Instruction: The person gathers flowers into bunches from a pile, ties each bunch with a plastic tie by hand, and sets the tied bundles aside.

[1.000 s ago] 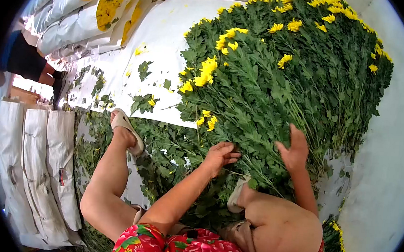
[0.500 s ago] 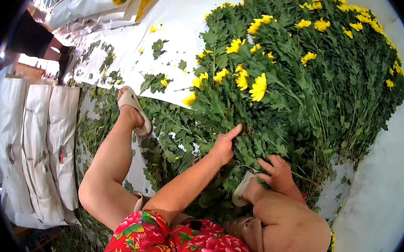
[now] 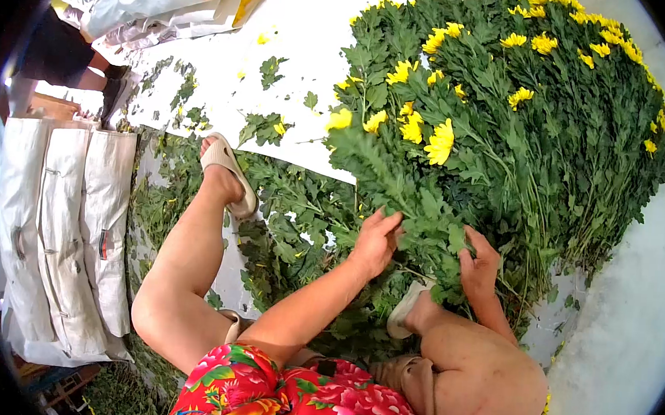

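A large heap of leafy stems with yellow flowers (image 3: 561, 139) fills the upper right. Near its lower left edge, a leafy stem (image 3: 417, 206) with a yellow bloom at its far end lies between my hands. My left hand (image 3: 377, 243) is closed on the left side of this stem, fingertips among the leaves. On the stem's right side, my right hand (image 3: 480, 264) has its thumb and fingers curled round the lower leaves. Leaves hide part of the fingertips on both hands.
White sheet (image 3: 305, 44) with scattered leaves lies ahead. Rolled white sacks (image 3: 61, 235) stand at the left, wrapped bundles (image 3: 154, 2) upper left. Another person's legs (image 3: 88, 67) show at the left edge. Loose foliage (image 3: 294, 205) covers the floor round my sandals (image 3: 231, 171).
My hands left the heap's edge and now have a leafy stem between them. The right hand dropped toward my knee, then rose again. The view has shifted, moving the heap rightward.
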`<state>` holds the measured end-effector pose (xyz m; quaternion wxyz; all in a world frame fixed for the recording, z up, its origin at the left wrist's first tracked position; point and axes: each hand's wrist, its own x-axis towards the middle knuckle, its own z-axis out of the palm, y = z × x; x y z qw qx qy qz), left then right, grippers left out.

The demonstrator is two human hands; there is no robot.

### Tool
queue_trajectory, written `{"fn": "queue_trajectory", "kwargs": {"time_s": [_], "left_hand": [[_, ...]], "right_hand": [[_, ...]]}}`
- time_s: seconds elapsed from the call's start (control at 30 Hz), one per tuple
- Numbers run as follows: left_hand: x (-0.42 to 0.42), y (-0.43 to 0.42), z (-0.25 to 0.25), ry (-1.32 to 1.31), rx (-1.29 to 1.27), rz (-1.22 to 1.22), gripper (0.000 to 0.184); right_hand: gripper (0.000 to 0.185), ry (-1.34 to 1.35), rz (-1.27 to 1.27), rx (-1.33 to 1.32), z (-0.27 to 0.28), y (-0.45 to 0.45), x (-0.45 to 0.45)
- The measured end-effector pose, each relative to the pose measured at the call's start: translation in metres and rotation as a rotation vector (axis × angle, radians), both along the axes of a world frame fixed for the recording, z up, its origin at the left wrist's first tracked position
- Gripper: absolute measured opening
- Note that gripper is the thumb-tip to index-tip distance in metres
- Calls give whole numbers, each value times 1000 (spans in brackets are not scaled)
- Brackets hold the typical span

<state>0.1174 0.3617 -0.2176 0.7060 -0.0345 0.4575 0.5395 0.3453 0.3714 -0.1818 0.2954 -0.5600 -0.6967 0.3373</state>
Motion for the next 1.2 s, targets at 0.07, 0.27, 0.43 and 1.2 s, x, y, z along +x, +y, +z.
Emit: {"fn": "queue_trajectory", "kwargs": {"time_s": [0.07,0.27,0.43,1.2], "left_hand": [[-6,-12,-6,-42,41,-28,34],[-10,-30,-10,237,-122,-413,27],[-17,-42,-6,36,-115,-1077,29],[-36,-75,-38,219,-430,-386,21]], "right_hand": [[43,-13,0,-44,-1,3,3],[38,-226,244,76,-16,0,0],[50,-237,164,-215,-30,12,2],[55,-448,488,-144,-43,-21,-11]]}}
